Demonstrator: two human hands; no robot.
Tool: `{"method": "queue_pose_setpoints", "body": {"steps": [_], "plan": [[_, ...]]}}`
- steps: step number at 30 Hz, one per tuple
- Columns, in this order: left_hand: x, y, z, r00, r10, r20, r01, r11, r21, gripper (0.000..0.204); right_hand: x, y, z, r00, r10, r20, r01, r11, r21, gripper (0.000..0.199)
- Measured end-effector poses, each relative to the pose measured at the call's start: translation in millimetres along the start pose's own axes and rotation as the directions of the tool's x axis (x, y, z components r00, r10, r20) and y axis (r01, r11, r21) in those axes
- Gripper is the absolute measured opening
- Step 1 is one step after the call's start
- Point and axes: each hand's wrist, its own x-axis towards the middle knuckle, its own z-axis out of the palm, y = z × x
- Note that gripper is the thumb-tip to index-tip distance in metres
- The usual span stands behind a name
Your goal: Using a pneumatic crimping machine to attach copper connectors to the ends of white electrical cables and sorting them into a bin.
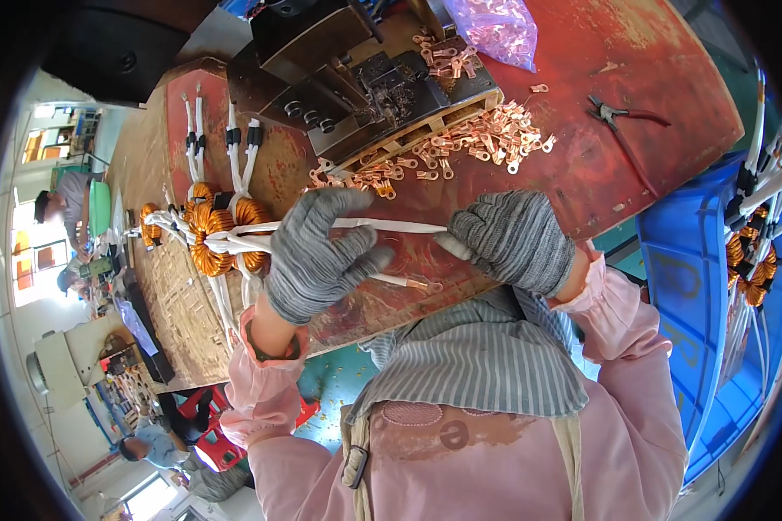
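My right hand (513, 239), in a grey knit glove, is closed around the end of a white sleeved wire (400, 226). This wire runs leftward to a cluster of copper-wound ring coils (208, 227) on the table. My left hand (326, 252), gloved alike, lies across the wire near the coils with its fingers apart; its palm side is hidden. Below its fingertips, a second white lead (389, 279) comes out, ending in a copper ring terminal (427, 286). More white leads with black bands (233, 136) stretch away from the coils.
Beyond my hands stands a dark metal press (356, 95), with a heap of copper terminals (495, 135) beside it. Red-handled pliers (621, 130) and a bag of terminals (495, 30) lie on the worn red table (582, 174). Blue bins (686, 286) holding coils stand right. People are at far left.
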Motion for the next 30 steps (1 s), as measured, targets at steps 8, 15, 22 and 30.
{"method": "queue_pose_setpoints", "body": {"steps": [8,15,22,30], "plan": [[7.7,-1.8,5.9,0.938,-0.216,0.271,0.32,0.839,-0.44,0.024,26.9,31.9,-3.7,0.972,0.206,-0.114,-0.15,0.914,0.376,0.02],[16.4,-9.7,3.7,0.94,-0.144,0.309,0.289,0.818,-0.497,0.025,53.8,32.8,45.3,0.997,0.045,0.061,-0.032,0.98,-0.197,0.027],[51.1,-29.0,2.3,0.76,0.131,0.637,0.186,0.895,-0.405,0.029,18.2,28.5,14.8,0.932,0.36,-0.034,-0.236,0.676,0.698,0.021],[57.6,-31.9,41.7,0.757,0.158,0.635,0.287,0.791,-0.54,0.029,-32.2,22.4,3.7,0.76,0.597,0.256,-0.434,0.175,0.884,0.016]]}}
